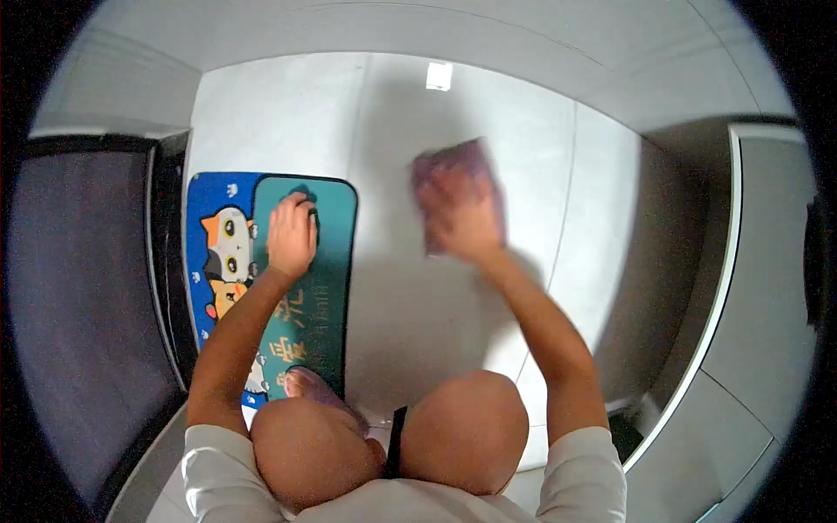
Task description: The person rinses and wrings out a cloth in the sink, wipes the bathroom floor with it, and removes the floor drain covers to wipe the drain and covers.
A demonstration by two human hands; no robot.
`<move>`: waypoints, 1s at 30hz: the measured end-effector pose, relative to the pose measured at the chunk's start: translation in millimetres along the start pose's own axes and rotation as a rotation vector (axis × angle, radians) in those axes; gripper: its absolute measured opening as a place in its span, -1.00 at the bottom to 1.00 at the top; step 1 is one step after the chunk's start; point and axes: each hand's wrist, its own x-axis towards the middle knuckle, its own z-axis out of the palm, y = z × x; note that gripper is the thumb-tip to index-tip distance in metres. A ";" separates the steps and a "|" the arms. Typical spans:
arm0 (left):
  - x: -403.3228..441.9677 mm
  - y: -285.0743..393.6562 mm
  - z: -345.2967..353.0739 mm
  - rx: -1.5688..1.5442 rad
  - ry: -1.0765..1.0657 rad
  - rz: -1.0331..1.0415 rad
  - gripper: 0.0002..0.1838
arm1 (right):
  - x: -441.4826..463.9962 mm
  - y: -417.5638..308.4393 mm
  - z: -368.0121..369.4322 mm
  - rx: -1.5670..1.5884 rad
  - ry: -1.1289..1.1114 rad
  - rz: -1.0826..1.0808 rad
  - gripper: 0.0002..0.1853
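My left hand (294, 234) rests on the teal part of a floor mat (336, 209), arm straight down, its fingers extended with nothing visible in them. The mat's blue side carries cartoon cats, and gold characters run down the teal side. On the pale tiled floor to the right, my right hand (462, 213) holds a purplish-brown cloth (481, 157) down from above. Motion blurs both the hand and the cloth, so the single fingers are not sharp. The cloth lies spread out beyond the hand on several sides.
My knees (466, 431) are bent at the bottom, with one foot (309, 383) on the mat. A dark panel (83, 296) with a black frame stands at left. Grey walls (488, 35) close off the far side. A white-edged doorway (728, 227) is at right.
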 end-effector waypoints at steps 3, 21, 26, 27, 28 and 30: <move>-12.6 -50.3 -17.0 0.110 0.070 -0.133 -0.71 | 64.0 42.0 6.8 -0.138 0.212 0.315 -0.37; -43.0 -137.8 -17.6 0.073 0.129 -0.662 -0.58 | 335.3 -135.8 59.7 -0.123 0.319 0.508 -0.35; -39.8 -134.7 -22.0 0.016 0.080 -0.692 -0.58 | 316.2 -208.9 60.2 0.008 0.466 0.684 -0.42; -39.9 -135.6 -21.9 0.013 0.083 -0.694 -0.57 | 307.7 -234.8 60.3 0.001 0.424 0.663 -0.41; -40.2 -136.6 -21.4 0.011 0.082 -0.694 -0.57 | 299.7 -255.9 67.9 -0.007 0.303 0.554 -0.41; -41.6 -136.2 -19.0 0.048 0.140 -0.649 -0.57 | 305.8 -283.8 74.2 0.043 0.211 0.312 -0.39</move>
